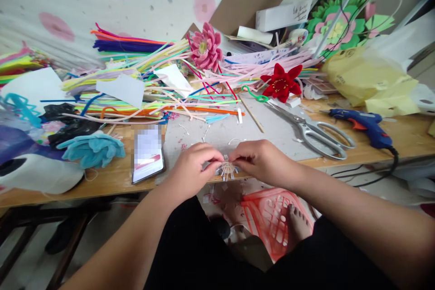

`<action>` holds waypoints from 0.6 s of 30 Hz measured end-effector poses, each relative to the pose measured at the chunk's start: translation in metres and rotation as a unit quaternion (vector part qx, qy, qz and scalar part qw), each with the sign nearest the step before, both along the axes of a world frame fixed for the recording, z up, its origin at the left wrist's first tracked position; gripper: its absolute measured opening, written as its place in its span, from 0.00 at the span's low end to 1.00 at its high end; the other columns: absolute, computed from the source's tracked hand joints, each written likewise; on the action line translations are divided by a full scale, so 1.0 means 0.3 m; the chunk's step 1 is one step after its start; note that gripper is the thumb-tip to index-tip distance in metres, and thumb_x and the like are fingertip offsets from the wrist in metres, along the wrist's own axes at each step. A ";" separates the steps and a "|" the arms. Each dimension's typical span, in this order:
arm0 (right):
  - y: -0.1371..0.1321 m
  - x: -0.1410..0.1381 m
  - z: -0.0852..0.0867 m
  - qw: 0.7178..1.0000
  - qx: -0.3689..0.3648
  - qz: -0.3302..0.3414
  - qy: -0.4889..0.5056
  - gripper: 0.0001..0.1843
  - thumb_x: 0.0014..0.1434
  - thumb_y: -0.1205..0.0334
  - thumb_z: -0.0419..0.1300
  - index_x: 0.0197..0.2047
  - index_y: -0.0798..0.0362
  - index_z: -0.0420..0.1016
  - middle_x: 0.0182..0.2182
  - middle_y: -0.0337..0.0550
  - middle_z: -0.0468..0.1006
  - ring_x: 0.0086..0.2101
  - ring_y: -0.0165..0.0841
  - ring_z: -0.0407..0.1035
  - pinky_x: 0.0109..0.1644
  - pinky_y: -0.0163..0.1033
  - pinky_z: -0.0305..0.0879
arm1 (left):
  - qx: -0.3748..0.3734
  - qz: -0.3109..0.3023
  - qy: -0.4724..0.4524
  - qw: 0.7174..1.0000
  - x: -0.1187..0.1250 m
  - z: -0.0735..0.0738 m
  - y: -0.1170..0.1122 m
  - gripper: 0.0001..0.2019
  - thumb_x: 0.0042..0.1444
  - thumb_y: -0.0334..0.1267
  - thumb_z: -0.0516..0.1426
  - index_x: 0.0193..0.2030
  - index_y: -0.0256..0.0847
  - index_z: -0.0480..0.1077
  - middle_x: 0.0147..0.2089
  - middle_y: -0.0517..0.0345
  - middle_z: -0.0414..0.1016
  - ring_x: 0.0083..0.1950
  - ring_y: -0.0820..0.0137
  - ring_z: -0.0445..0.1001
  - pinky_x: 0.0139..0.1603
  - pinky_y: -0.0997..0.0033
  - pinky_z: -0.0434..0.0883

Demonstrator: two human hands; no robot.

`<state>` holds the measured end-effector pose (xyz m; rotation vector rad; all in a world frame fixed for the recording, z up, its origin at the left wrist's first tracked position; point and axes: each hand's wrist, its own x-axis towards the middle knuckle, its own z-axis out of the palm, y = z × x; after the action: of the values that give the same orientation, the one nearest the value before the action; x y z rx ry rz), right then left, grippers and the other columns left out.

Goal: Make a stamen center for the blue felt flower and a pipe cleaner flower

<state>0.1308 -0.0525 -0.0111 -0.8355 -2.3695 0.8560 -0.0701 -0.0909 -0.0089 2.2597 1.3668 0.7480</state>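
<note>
At the table's front edge, both hands pinch a small fan of thin pale strands with whitish tips (227, 172), which looks like a bunch of flower stamens. My left hand (193, 167) grips it from the left between thumb and fingertips. From the right, my right hand (260, 161) pinches it the same way. The fingertips cover its top part. Just beyond lie a few short white thread pieces (205, 132) on the grey board (217, 138). A phone (148, 154) rests left of my left hand.
Scissors (311, 133) and a blue glue gun (365, 124) lie to the right. A red velvety flower (282, 82), a pink flower (206, 47) and many pipe cleaners (136, 95) spread behind. Leftward sit a blue flower (93, 148) and a white roll (44, 174). A red plastic stool (268, 217) is below.
</note>
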 end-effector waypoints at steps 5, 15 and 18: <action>-0.022 0.006 -0.024 0.996 0.081 0.012 -0.043 0.10 0.54 0.75 0.54 0.34 0.56 0.75 0.29 0.41 0.74 0.31 0.29 0.68 0.36 0.33 0.61 | 0.046 -0.037 0.012 0.998 -0.009 -0.050 0.003 0.10 0.54 0.25 0.51 0.35 0.41 0.71 0.36 0.57 0.72 0.39 0.71 0.69 0.40 0.69 0.66; -0.031 0.023 -0.037 0.981 0.148 0.036 -0.119 0.10 0.60 0.69 0.51 0.37 0.55 0.75 0.32 0.44 0.71 0.34 0.31 0.66 0.37 0.35 0.61 | 0.107 -0.047 0.048 0.992 -0.013 -0.092 -0.005 0.11 0.54 0.24 0.50 0.34 0.40 0.71 0.35 0.55 0.71 0.38 0.70 0.68 0.38 0.68 0.66; -0.033 0.024 -0.036 0.979 0.155 0.041 -0.126 0.11 0.60 0.70 0.51 0.38 0.56 0.75 0.33 0.45 0.72 0.34 0.32 0.66 0.38 0.36 0.61 | 0.111 -0.048 0.056 0.991 -0.013 -0.095 -0.003 0.11 0.54 0.24 0.50 0.34 0.40 0.71 0.35 0.55 0.71 0.38 0.69 0.68 0.39 0.67 0.67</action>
<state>0.1380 -0.0623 -0.0219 -0.7591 -2.6823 0.4085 -0.0741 -0.0919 -0.0374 2.5559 1.2670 0.7841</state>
